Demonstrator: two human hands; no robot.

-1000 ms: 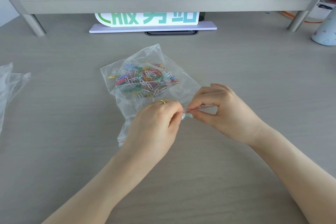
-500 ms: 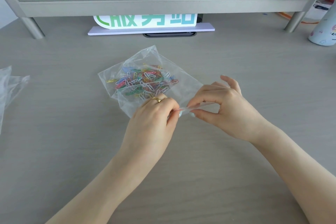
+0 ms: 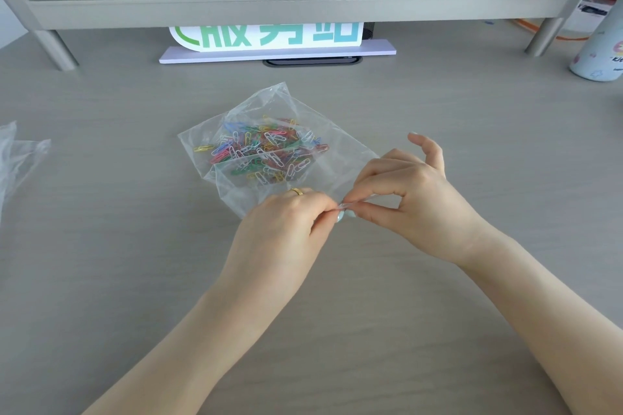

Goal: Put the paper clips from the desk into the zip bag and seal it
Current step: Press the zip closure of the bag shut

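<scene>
Your left hand (image 3: 290, 222) and right hand (image 3: 414, 199) both pinch the zip bag (image 3: 269, 158) at its near edge; that seal runs sideways, paper clips (image 3: 266, 155) beyond.

Bright, even daylight — shadows under the hands (image 3: 340, 212) soft and faint. Wide-angle bending bows the shelf (image 3: 303, 3); bag (image 3: 337, 158) glints slightly.

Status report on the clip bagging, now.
Left hand and right hand both pinching zip bag mouth edge. Paper clips inside bag. Nothing in the way.
</scene>
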